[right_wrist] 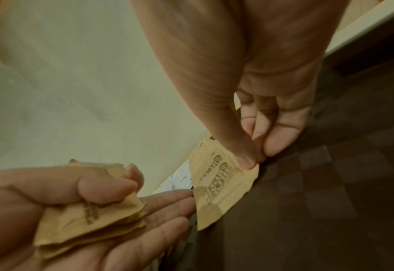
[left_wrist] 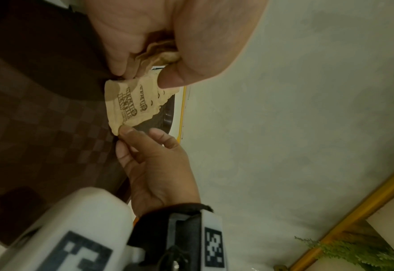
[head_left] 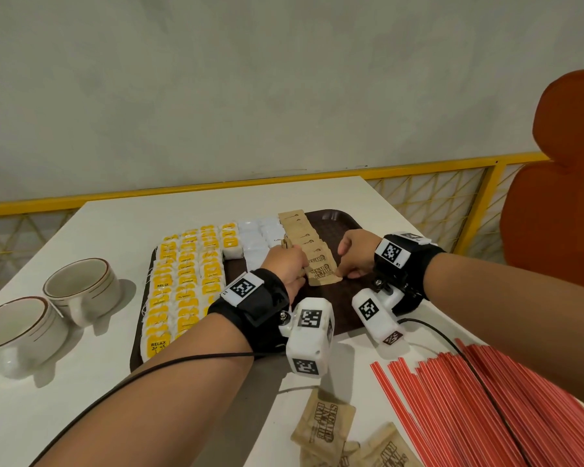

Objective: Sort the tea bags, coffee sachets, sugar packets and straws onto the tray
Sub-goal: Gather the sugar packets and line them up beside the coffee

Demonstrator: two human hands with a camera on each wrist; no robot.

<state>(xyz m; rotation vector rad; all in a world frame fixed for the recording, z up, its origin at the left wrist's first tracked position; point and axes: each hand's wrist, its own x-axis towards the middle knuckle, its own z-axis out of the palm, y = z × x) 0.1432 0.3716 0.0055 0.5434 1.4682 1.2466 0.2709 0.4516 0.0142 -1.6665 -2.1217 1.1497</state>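
A brown tray (head_left: 334, 230) holds rows of yellow tea bags (head_left: 182, 284), white sachets (head_left: 257, 237) and a line of overlapping brown sugar packets (head_left: 300, 230). My left hand (head_left: 297, 271) grips a small stack of sugar packets (right_wrist: 86, 220) under its thumb, just left of the line's near end. My right hand (head_left: 343, 273) pinches the right corner of the nearest sugar packet (head_left: 321, 274), which lies on the tray. The right wrist view shows that pinch with thumb and fingertips (right_wrist: 249, 161) on the packet (right_wrist: 219, 192). Red straws (head_left: 486, 399) lie on the table at the near right.
Loose sugar packets (head_left: 324, 426) lie on the white table near the front edge. Two white cups (head_left: 81, 288) stand left of the tray. An orange chair (head_left: 560, 180) and a yellow railing (head_left: 418, 170) border the table on the right and back. Cables trail from both wrists.
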